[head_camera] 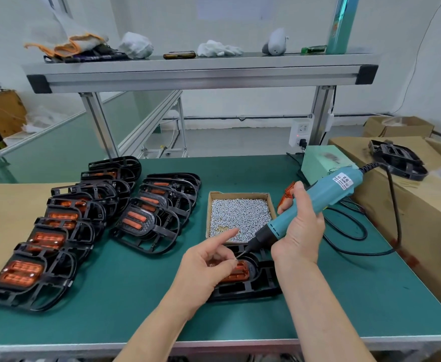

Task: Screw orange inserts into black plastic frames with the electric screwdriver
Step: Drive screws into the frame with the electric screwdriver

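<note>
The green surface (135, 296) is filling the lower half of the frame. Across its left side the stacked frames (57, 244) are lying in two overlapping rows. Each is a glossy black, open-ribbed piece with rounded corners, showing a translucent orange block with two long slots near its middle.

At lower centre the black frame (262, 282) I am working on is lying flat on the surface, just below the cardboard box of screws (240, 212). My arms are covering most of it, so only its right side and lower edge are showing.

The electric screwdriver (318, 194) is slanting down from the right of the frame. It has a teal body, a white label near its corded end and a black nose. My right grip (301, 231) is wrapping round its lower body, fingers clamped on it.

The orange insert (237, 273) is sitting in the black frame's raised oval seat, half hidden behind my left grip (206, 267).

That grip is pinching a screw (236, 259) against the bit's tip, with the forefinger sticking out straight. The screw is showing only as a tiny silver glint, and I cannot tell whether it is touching the insert.
</note>
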Available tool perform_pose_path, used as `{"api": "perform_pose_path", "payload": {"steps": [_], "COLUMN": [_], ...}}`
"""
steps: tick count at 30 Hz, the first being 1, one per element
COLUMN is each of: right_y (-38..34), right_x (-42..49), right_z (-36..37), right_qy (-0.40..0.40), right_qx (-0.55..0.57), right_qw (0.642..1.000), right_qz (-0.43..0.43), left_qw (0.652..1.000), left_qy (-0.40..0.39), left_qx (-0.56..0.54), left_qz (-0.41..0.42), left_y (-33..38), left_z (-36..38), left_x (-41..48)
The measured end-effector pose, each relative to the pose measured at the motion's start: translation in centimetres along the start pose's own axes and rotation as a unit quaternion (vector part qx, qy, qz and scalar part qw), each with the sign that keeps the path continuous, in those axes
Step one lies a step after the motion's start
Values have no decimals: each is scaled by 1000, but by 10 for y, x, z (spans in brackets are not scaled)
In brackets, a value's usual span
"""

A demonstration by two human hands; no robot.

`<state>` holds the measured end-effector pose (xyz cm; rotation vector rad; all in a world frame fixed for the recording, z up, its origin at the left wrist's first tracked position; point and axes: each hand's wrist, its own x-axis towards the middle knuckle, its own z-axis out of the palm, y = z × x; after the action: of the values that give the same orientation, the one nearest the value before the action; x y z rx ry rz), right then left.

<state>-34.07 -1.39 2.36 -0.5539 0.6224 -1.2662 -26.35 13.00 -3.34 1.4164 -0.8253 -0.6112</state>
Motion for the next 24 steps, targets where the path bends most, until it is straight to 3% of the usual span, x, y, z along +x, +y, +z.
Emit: {"api": "perform_pose_path", "payload": {"steps": [5, 9, 16, 20, 24], "right_y": [1, 4, 10, 11, 10], "right_x": [-2, -1, 3, 6, 7], "right_z": [-2, -2, -5, -8, -8], "right_qy": [-4, 0, 35, 34, 17], "right_qx": [-3, -16, -26, -42, -47], "right_qw": [1000, 1000, 999, 998, 998], "right_qz": [-7, -18, -15, -26, -47], "left_qw": [1000, 992, 922, 912, 922], "left_qy": [9, 42, 100, 99, 87], "left_qx": [16, 94, 295, 312, 314], "left_qz": [7, 70, 229, 247, 210], "left_y": [1, 0, -9, -11, -14], "left_z": [1, 6, 16, 15, 14], "left_x": [-2, -6, -11, -9, -9]}}
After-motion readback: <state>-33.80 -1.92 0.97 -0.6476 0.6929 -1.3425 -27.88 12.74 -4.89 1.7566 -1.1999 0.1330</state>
